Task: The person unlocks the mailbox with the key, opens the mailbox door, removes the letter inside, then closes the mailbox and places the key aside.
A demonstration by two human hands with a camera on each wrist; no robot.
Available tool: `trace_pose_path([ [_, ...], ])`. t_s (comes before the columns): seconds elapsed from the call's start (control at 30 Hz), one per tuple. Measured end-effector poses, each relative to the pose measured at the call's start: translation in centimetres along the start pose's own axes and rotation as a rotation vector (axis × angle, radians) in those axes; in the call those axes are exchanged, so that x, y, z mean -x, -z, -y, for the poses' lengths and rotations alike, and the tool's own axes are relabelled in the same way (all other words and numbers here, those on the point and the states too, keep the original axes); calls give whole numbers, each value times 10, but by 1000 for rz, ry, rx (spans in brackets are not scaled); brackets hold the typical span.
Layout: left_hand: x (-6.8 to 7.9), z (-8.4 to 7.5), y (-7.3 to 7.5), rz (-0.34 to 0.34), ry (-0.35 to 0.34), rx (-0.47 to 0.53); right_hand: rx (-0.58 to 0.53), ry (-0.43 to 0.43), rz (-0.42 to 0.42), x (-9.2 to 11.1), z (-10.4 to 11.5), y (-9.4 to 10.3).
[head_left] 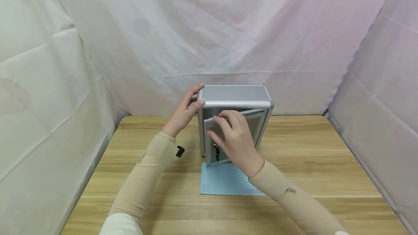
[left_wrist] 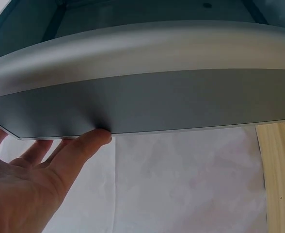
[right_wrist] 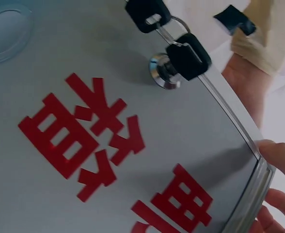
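Observation:
A grey metal box (head_left: 235, 93) with silver edge trim stands on the wooden table. Its hinged door (head_left: 253, 126) is partly swung out, and red characters (right_wrist: 101, 104) show on the panel. Two black-headed keys (right_wrist: 188, 57) hang on a ring, one in the door's round lock (right_wrist: 163, 71). My left hand (head_left: 184, 113) holds the box's upper left side, thumb and fingers spread across it. With thumb and fingertips, my right hand (head_left: 236, 137) pinches the door's free edge near its top corner. In the right wrist view, its fingers (right_wrist: 278, 158) are at that corner. The door hides most of the interior.
A light blue envelope (head_left: 225, 180) lies flat on the table (head_left: 163, 206) in front of the box, under the door's lower edge. Pale cloth (head_left: 245, 28) hangs behind the table and at both sides. A small black piece (head_left: 180, 151) sticks out by the left wrist.

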State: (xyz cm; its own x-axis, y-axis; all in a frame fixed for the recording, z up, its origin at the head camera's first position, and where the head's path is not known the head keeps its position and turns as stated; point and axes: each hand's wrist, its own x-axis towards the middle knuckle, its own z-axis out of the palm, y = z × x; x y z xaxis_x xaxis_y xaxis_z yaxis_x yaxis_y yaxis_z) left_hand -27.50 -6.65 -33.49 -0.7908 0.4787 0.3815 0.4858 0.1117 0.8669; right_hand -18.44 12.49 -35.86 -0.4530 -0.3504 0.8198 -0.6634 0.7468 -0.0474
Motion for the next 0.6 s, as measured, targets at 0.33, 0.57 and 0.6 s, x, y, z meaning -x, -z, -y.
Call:
trace_pose_path([
  [0.33, 0, -1, -1, 0, -9, 15, 86, 25, -30, -7, -10, -16],
  [0.57, 0, -1, -1, 0, -7, 21, 118, 17, -41, -7, -13, -21],
  [0.6, 1, -1, -1, 2, -5, 23, 120, 19, -44, -7, -13, -22],
])
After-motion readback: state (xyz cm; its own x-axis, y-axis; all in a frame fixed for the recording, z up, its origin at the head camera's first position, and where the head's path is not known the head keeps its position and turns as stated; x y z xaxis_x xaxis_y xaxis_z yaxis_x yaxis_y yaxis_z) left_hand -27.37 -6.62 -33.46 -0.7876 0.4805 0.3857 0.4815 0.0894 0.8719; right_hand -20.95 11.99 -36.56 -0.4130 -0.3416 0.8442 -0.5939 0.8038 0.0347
